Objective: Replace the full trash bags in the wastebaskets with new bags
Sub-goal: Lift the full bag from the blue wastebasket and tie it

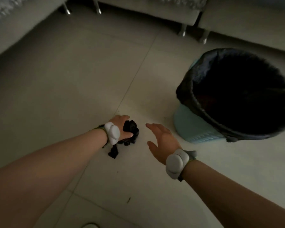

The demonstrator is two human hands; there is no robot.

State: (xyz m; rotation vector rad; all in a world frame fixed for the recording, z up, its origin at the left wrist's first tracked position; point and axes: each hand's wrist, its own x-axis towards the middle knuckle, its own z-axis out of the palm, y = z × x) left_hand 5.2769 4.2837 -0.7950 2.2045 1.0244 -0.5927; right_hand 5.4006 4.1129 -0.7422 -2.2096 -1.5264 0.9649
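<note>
A light blue wastebasket (192,129) stands on the floor at the right, lined with a black trash bag (237,89) folded over its rim. Its inside is too dark to make out. Low over the floor in the middle, my left hand (122,125) grips a crumpled black bag (130,132), and a loose end of it hangs below my wrist. My right hand (161,139) hovers just to the right of that bag with fingers spread, holding nothing, a short way left of the basket.
A pale sofa on metal legs (183,31) runs along the back and the left side. The floor (72,89) is light tile with dark seams. A small dark speck (128,200) lies on the tile near me.
</note>
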